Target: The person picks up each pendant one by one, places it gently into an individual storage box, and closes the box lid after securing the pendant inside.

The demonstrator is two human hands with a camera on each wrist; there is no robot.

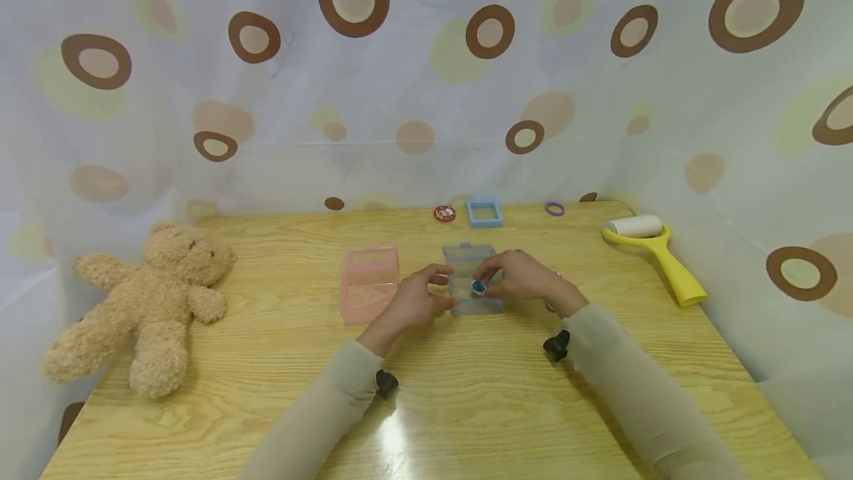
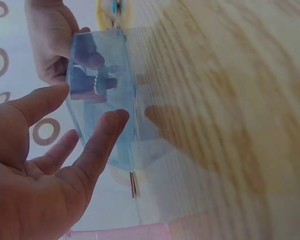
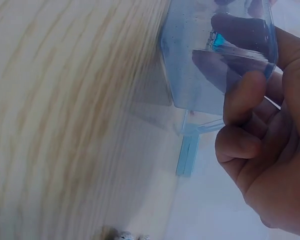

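Observation:
A clear blue box point(image 1: 477, 307) stands on the table with its lid up. My right hand point(image 1: 523, 276) reaches over its right side and pinches a small round piece with a teal stone point(image 1: 477, 287) inside the box. Through the clear wall, the right wrist view also shows the teal stone point(image 3: 218, 42) by the fingers. My left hand point(image 1: 418, 298) is at the box's left side, its fingers spread and holding nothing. In the left wrist view, those fingertips point(image 2: 121, 116) lie close against the box wall; contact is hard to tell. A clear pink box point(image 1: 369, 304) stands left of that hand.
Behind the boxes lie a red patterned disc point(image 1: 444, 213), a light-blue square frame point(image 1: 484, 215) and a purple ring point(image 1: 554, 208). A yellow-handled lint roller point(image 1: 676, 269) lies right; a teddy bear point(image 1: 156, 295) lies left. Under my right wrist, a small silvery thing point(image 3: 124, 235) is partly hidden.

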